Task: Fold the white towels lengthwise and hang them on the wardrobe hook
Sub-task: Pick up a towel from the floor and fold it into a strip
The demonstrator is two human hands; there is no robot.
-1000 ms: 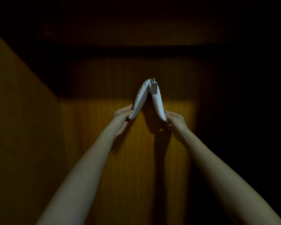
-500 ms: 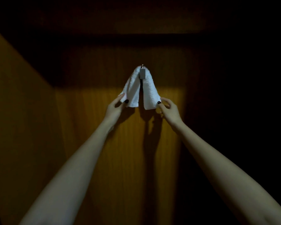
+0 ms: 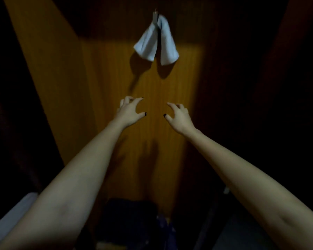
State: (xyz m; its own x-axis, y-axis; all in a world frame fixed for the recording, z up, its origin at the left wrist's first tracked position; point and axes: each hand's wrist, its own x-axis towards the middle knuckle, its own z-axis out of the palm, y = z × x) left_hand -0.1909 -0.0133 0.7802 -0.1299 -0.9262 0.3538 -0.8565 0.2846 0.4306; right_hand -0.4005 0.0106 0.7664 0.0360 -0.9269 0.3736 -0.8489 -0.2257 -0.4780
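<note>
Now | left hand (image 3: pixel 130 112) and right hand (image 3: pixel 179 116): fingers spread and loose, holding nothing, well below the towel (image 3: pixel 167 49) | towel: draped over the hook (image 3: pixel 155 16) on the wooden wall (image 3: pixel 184 83), two ends hanging down | risk: right end looks a bit lower, so it may slide off; a bump could knock it down

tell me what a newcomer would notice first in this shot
The white towel stands out, draped over the metal hook at top centre, its two ends hanging against the lit wooden wardrobe panel. Below it, the left hand and right hand reach up side by side, fingers loosely curled, holding nothing and clear of the towel.
</note>
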